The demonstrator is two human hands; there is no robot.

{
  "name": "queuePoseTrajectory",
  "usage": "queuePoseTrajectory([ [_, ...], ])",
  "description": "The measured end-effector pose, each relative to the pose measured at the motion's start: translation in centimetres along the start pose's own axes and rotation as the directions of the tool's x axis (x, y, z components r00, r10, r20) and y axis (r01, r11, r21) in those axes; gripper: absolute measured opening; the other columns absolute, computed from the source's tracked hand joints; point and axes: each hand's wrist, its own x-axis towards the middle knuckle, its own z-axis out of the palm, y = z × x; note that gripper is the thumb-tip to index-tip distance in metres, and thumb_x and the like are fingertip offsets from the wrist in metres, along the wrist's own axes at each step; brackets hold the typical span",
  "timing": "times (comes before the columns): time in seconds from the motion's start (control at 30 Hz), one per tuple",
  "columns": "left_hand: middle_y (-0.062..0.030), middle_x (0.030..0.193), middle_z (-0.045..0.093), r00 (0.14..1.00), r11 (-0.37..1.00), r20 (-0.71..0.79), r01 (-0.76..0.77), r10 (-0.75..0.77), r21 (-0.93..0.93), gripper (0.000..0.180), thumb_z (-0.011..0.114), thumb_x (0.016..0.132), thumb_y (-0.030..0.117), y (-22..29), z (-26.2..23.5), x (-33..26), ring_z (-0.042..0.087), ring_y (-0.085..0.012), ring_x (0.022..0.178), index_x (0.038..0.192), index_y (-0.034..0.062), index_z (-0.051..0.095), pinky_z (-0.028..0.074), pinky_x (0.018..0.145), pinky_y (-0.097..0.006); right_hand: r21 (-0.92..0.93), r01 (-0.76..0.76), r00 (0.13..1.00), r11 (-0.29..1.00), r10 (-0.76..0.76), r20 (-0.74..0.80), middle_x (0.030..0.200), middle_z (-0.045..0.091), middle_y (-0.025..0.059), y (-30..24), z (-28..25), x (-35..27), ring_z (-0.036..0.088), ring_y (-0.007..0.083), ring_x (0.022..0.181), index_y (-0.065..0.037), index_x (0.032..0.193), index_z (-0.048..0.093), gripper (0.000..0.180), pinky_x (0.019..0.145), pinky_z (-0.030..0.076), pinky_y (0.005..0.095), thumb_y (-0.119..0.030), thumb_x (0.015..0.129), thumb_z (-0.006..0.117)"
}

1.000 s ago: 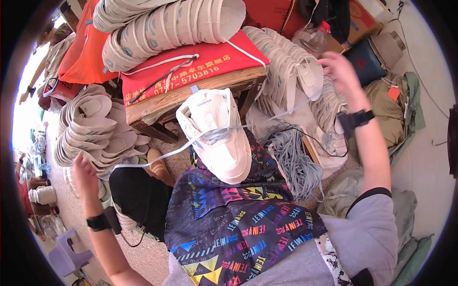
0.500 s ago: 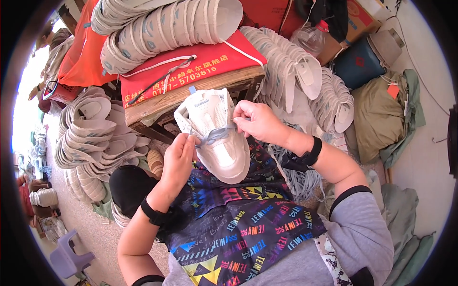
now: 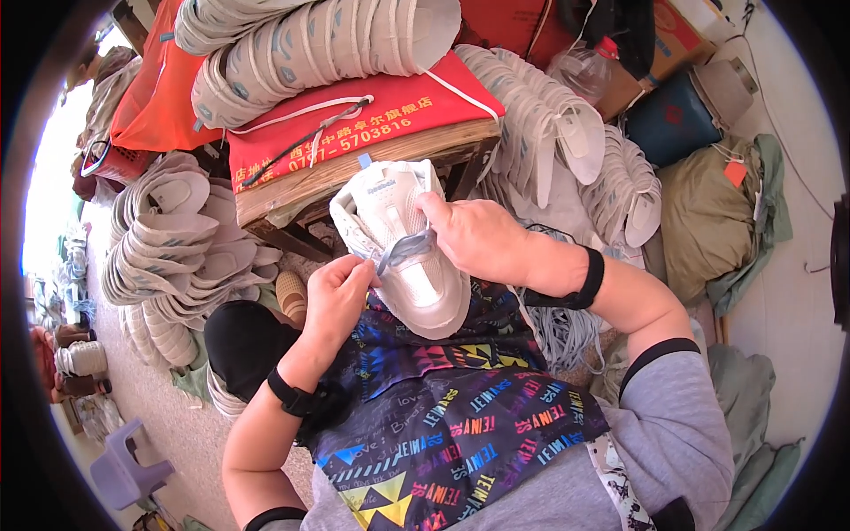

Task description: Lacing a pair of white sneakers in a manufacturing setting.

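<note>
A white and cream shoe upper (image 3: 434, 301) rests over my lap, its toe toward me and a pale blue tab at its far end. A flat grey-blue shoelace (image 3: 405, 250) crosses its lower eyelets. My left hand (image 3: 339, 296) is closed in a pinch on the lace at the upper's left side. My right hand (image 3: 482, 237) is closed on the right eyelet edge, its index finger against the tongue opening. Its thumb is mostly hidden, so whether lace is also between the fingers cannot be seen.
A wooden stand (image 3: 372, 164) with a red cloth bag (image 3: 301, 142) and rows of nested shoe uppers (image 3: 328, 53) stands just beyond. More stacked uppers (image 3: 168, 239) lie at left. Loose grey-blue laces (image 3: 567, 336) hang at my right. A purple stool (image 3: 128, 465) stands at lower left.
My right hand has turned and moved in over the upper's right edge, its fingers now further across the eyelets. My left hand has shifted slightly right and toward me, still pinching the lace.
</note>
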Motion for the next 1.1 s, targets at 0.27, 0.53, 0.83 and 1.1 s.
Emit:
queuePoseTrajectory([
  [0.27,-0.0012,0.053,0.052,0.912,0.845,-0.132,-0.294,0.387,0.447,0.023,0.061,0.082,0.013,1.5,0.0,0.9,0.051,-0.0158,0.049,0.061,0.0051,0.056,0.037,0.052,-0.031,-0.304,0.214,0.959,0.928,-0.141,0.245,0.072,0.062,0.0122,-0.2,-2.5,1.1,0.065,0.0298,0.074,-0.004,0.108,0.051,0.027,0.062,0.05,0.0418,-0.009,0.082,0.056],
  [0.53,-0.0089,0.063,0.053,0.842,0.491,0.078,-0.384,0.534,0.782,0.018,0.065,0.076,0.012,3.3,0.4,0.9,0.055,-0.0292,0.063,0.064,0.0068,0.052,0.038,0.06,-0.039,-0.33,0.417,0.904,0.847,-0.423,0.059,0.096,0.053,0.012,0.3,-3.7,2.9,0.061,0.0261,0.085,-0.007,0.089,0.056,0.011,0.064,0.052,0.0382,-0.011,0.079,0.059],
  [0.83,-0.0094,0.097,0.051,0.77,0.355,0.384,-0.594,0.51,0.722,0.028,0.075,0.069,0.009,6.2,-2.5,2.5,0.056,-0.031,0.092,0.091,0.0061,0.059,0.046,0.081,-0.041,-0.104,0.409,0.872,0.907,-0.354,0.339,0.098,0.053,0.0111,2.9,-3.3,4.7,0.064,0.0306,0.078,-0.004,0.087,0.058,0.019,0.065,0.054,0.0417,-0.017,0.079,0.069],
  [1.1,-0.0098,0.089,0.049,0.804,0.414,0.263,-0.519,0.534,0.747,0.017,0.076,0.076,0.013,4.8,-2.5,2.5,0.054,-0.0287,0.083,0.08,0.0018,0.064,0.047,0.072,-0.037,0.346,-0.016,0.981,0.938,-0.051,0.186,0.095,0.048,0.0083,2.3,-1.2,3.1,0.06,0.0226,0.081,-0.002,0.079,0.059,0.018,0.073,0.048,0.0347,-0.016,0.081,0.069],
])
